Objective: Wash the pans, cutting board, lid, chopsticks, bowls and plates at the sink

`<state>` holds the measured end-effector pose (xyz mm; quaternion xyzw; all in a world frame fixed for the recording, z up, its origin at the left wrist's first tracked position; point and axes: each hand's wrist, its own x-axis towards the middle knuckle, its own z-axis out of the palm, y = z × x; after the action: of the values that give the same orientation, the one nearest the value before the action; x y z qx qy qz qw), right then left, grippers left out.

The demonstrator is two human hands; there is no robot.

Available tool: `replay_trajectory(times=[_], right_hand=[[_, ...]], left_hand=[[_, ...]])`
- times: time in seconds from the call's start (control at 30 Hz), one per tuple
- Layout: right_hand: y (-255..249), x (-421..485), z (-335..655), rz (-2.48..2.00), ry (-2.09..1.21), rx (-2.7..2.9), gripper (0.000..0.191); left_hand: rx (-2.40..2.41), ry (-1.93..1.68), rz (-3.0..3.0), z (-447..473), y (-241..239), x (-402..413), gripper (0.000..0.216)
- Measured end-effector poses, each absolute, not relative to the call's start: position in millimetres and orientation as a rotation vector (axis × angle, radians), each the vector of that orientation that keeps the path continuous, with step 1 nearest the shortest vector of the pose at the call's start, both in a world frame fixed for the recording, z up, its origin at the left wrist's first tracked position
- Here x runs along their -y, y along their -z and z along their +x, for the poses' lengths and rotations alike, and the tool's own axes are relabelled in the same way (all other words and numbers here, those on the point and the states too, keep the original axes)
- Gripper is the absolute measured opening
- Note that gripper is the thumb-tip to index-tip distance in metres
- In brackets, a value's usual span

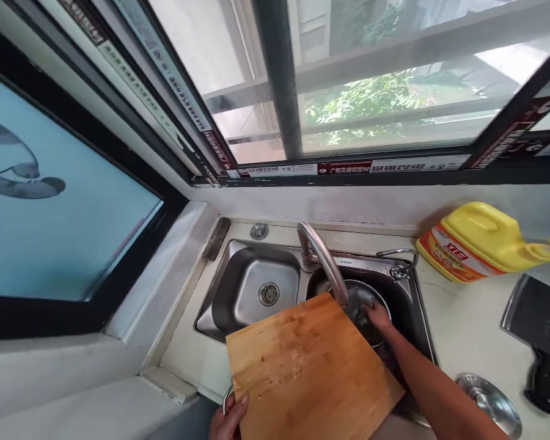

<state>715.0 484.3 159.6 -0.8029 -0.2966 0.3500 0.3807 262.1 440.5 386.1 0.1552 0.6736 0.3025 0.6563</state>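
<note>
A wooden cutting board (311, 373) is tilted over the front of the double sink, with small wet crumbs on its surface. My left hand (229, 418) grips its left edge, thumb on top, beside a thin metal handle. My right hand (376, 315) reaches into the right basin, just right of the faucet (323, 253) spout. Its fingers dip into a round metal-rimmed bowl (385, 299) that looks to hold water; they are blurred and partly hidden, so I cannot tell whether they hold anything.
The left basin (252, 275) has a drain strainer. On the right counter are a yellow detergent jug (481, 235), a cleaver (538, 324) with a black handle, and a shiny metal lid or dish (490, 403). A dark block (216, 238) lies by the left wall, below the window.
</note>
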Motion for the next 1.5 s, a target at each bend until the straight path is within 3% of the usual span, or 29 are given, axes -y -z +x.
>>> replay_trajectory(times=[0.2, 0.33, 0.53, 0.73, 0.87, 1.0, 1.1, 1.17, 1.3, 1.5], right_hand=[[-229.5, -475.2, 710.0, -1.746, -1.116, 0.615, 0.049], [-272.4, -433.5, 625.4, -1.715, -1.111, 0.97, 0.056], [-311.7, -419.3, 504.0, -1.561, -1.112, 1.731, 0.051], [-278.2, -477.7, 553.1, -1.846, -1.017, 1.699, 0.054], [-256.5, -448.4, 591.9, -2.077, -0.99, 1.433, 0.058], [-279.4, -410.0, 532.6, -1.723, -1.019, 1.67, 0.064], [-300.7, -437.9, 482.7, -1.459, -1.044, 1.852, 0.07], [-296.6, -475.8, 489.6, -1.488, -1.043, 1.812, 0.061], [-240.1, -518.3, 587.6, -1.876, -0.927, 1.381, 0.055], [-174.7, -488.3, 688.3, -2.2, -0.781, 0.817, 0.046]], left_hand=[[-1.342, -0.784, 0.392, 317.8, -379.1, -457.7, 0.056], [-1.302, -0.799, 0.393, 343.1, -366.3, -471.0, 0.06], [-1.333, -0.786, 0.381, 345.0, -352.4, -482.9, 0.051], [-1.405, -0.691, 0.381, 340.7, -349.0, -489.3, 0.04], [-1.427, -0.684, 0.465, 340.9, -350.3, -487.4, 0.042], [-1.453, -0.688, 0.525, 338.5, -350.0, -488.5, 0.044], [-1.467, -0.764, 0.557, 337.1, -351.5, -490.2, 0.042], [-1.457, -0.79, 0.519, 338.0, -354.9, -490.0, 0.045], [-1.441, -0.793, 0.478, 342.4, -367.5, -487.6, 0.049], [-1.444, -0.769, 0.492, 337.2, -391.2, -495.2, 0.043]])
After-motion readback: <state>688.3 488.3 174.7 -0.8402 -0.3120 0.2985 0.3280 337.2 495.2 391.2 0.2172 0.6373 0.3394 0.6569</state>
